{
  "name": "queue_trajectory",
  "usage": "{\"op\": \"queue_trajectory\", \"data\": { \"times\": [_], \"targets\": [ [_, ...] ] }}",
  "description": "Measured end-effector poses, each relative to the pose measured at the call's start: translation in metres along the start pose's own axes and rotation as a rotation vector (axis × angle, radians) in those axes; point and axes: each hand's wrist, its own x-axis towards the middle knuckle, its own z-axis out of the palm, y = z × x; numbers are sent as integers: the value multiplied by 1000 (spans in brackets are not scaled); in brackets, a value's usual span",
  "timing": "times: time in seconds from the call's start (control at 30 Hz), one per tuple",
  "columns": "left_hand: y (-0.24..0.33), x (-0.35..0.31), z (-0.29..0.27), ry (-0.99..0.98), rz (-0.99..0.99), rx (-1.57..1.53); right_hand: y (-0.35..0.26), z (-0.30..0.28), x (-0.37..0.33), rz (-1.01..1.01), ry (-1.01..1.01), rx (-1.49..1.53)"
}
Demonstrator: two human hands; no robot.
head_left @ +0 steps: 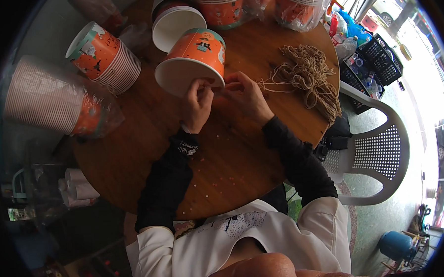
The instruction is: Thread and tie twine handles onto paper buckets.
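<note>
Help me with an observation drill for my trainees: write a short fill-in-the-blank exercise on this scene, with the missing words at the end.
1. The left hand and right hand are at the near edge of a tub whose printed side is mainly ____.
2. Between wrist and elbow, both forearms wear ____ cloth.
3. On the wooden table, right of the hands, lies a tangled heap of beige ____.
4. A perforated-back chair stands to the table's ____.

Missing words: orange; black; string; right.
</note>
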Motion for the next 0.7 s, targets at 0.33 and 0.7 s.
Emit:
{"op": "queue_trajectory", "data": {
  "times": [0.33,0.7],
  "targets": [
    [62,-10,5,-74,372,-112,-21,3,-7,-193,151,-348],
    [71,6,-18,-105,287,256,-41,-3,-21,-205,-207,-199]
  ]
}}
